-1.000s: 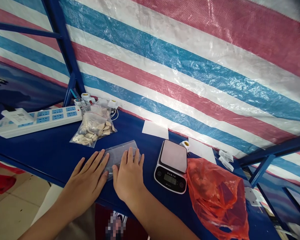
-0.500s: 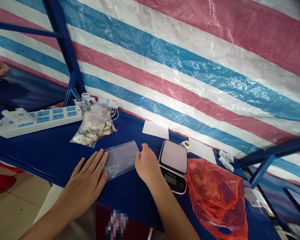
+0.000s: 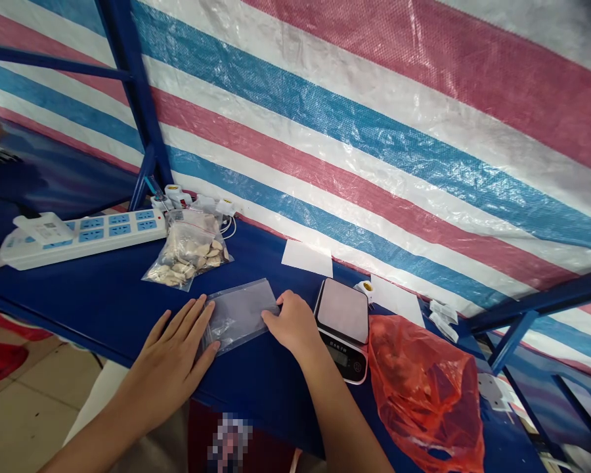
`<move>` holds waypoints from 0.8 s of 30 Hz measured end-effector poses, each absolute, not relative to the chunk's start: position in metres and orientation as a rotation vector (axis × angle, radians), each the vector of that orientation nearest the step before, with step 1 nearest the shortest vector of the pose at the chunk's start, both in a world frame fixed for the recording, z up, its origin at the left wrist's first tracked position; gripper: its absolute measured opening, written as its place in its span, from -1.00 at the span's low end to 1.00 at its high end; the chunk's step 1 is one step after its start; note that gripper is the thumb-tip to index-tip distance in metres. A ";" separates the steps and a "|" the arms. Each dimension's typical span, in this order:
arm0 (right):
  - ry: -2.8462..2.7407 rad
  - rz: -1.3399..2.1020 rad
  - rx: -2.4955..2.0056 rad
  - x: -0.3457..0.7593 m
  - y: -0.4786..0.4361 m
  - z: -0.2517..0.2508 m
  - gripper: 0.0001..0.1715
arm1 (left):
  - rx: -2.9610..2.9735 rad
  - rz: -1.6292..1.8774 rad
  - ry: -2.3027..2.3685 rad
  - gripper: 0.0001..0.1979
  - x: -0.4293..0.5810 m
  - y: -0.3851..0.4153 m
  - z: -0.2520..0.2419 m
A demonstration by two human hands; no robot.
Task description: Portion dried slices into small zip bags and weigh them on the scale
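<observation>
A clear, flat plastic bag point(image 3: 241, 312) lies on the blue table between my hands. My left hand point(image 3: 180, 348) rests flat with its fingers spread over the bag's left end. At the bag's right edge, my right hand point(image 3: 291, 324) pinches the plastic between thumb and forefinger. Just right of that hand is a digital scale point(image 3: 343, 312) with a bare top plate. Behind the flat bag sits a zip bag of pale dried slices point(image 3: 190, 253).
A white power strip point(image 3: 93, 235) lies at the left beside plugs. White papers point(image 3: 308, 258) lie along the back edge. A red plastic bag point(image 3: 426, 387) is right of the scale. Striped sheeting and a blue frame rise behind the table point(image 3: 103, 289). Part of another person's arm shows far left.
My right hand's thumb and forefinger have closed on the bag's right edge. My left hand stays on its left end. The view has shifted slightly.
</observation>
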State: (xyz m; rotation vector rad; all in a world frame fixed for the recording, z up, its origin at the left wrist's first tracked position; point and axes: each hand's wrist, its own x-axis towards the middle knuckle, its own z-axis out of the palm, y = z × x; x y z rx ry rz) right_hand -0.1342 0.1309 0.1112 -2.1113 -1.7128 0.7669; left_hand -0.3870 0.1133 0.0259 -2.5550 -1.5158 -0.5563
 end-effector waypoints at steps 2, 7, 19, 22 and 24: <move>-1.717 0.753 -2.097 -0.135 0.131 0.109 -0.78 | -2.561 -0.565 -1.519 -0.21 -0.387 0.114 0.026; -1.668 0.753 -2.063 -0.134 0.132 0.109 -0.81 | -2.561 -0.568 -1.513 -0.20 -0.389 0.114 0.026; -1.606 0.842 -1.814 -0.124 0.136 0.106 -0.86 | -2.571 -0.549 -1.542 -0.24 -0.387 0.113 0.028; -1.599 0.885 -1.803 -0.121 0.136 0.109 -0.80 | -2.588 -0.549 -1.557 -0.24 -0.387 0.113 0.029; -1.591 0.915 -1.814 -0.119 0.136 0.110 -0.76 | -2.595 -0.559 -1.564 -0.23 -0.387 0.113 0.029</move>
